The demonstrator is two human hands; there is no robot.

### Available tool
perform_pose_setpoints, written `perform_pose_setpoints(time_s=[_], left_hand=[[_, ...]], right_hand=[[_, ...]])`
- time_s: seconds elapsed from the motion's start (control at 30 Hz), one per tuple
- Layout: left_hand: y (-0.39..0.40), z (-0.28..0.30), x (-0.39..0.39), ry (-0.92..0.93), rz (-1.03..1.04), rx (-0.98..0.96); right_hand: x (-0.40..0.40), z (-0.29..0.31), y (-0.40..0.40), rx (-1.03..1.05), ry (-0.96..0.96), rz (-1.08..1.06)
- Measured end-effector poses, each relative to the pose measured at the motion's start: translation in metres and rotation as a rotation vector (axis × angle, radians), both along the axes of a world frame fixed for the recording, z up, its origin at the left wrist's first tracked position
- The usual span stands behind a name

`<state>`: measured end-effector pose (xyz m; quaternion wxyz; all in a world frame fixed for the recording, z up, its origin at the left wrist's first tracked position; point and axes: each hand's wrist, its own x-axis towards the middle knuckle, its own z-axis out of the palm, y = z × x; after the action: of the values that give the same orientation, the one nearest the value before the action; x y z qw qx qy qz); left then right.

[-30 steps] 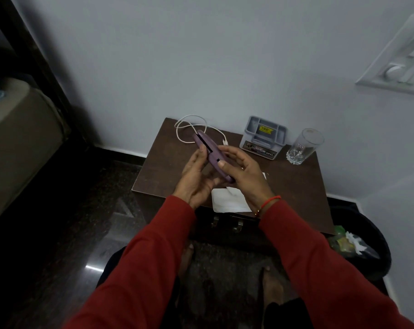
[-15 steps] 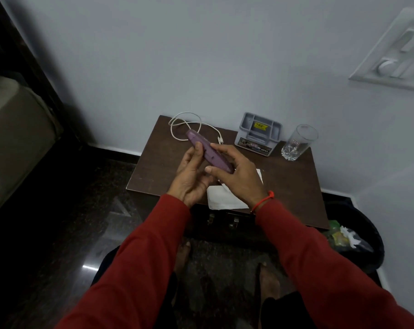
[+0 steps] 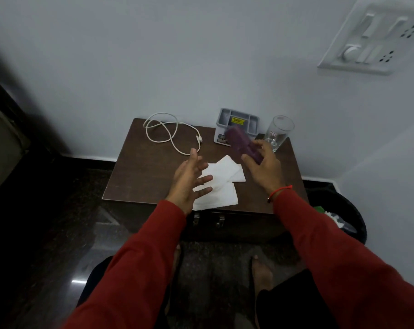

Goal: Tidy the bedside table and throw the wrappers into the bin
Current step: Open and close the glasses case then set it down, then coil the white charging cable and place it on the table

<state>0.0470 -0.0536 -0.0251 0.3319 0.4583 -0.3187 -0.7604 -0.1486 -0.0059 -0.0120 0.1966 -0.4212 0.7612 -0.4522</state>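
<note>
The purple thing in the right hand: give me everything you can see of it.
The purple object is a long, flat, matte-looking piece with rounded ends, blurred by motion, so finer detail cannot be made out. The right hand grips its near end, thumb on one side and fingers on the other. It tilts up and away, its far end showing in front of the grey organiser, above the bedside table.

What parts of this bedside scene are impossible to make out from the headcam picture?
- Purple object in the right hand: motion-blurred, so what it is stays unclear.
- Organizer: its front label is covered by the purple object; the yellow sticker's print is too small.
- Bin: dim and partly behind the right sleeve; contents unclear.
- Tissues: partly under the open left hand.
- Glass: logo too small.
</note>
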Motion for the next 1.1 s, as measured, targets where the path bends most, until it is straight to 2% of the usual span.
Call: perform_pose_setpoints(time_s=[0.07, 0.13, 0.23, 0.3, 0.47, 0.67, 0.73, 0.87, 1.0, 1.1], left_hand=[[0.002, -0.005, -0.008, -0.133, 0.024, -0.099], [0.001, -0.011, -0.018, -0.271, 0.023, -0.302], [-0.005, -0.023, -0.032, -0.496, -0.179, -0.709], [-0.009, -0.031, -0.04, -0.632, -0.289, -0.823], [-0.011, -0.038, -0.05, -0.737, -0.335, -0.844], [-0.023, -0.043, -0.048, -0.705, -0.281, -0.834], [-0.026, -0.044, -0.046, -0.694, -0.25, -0.84], [-0.029, -0.043, -0.045, -0.671, -0.223, -0.858], [-0.03, -0.042, -0.044, -0.665, -0.216, -0.874], [-0.029, -0.041, -0.043, -0.666, -0.21, -0.872]], right_hand=[[-0.023, -0.004, 0.004, 0.022, -0.018, -0.097], [-0.039, -0.011, 0.008, 0.051, 0.0, -0.126], [-0.052, -0.024, 0.013, 0.066, 0.125, -0.087], [-0.056, -0.034, 0.013, 0.06, 0.245, -0.03], [-0.065, -0.056, -0.005, 0.114, 0.547, 0.051], [-0.074, -0.081, -0.033, 0.074, 0.719, 0.139], [-0.075, -0.087, -0.04, 0.069, 0.739, 0.153], [-0.075, -0.094, -0.047, 0.09, 0.634, 0.125], [-0.073, -0.098, -0.049, 0.029, 0.789, 0.316], [-0.072, -0.099, -0.051, 0.055, 0.784, 0.306]])
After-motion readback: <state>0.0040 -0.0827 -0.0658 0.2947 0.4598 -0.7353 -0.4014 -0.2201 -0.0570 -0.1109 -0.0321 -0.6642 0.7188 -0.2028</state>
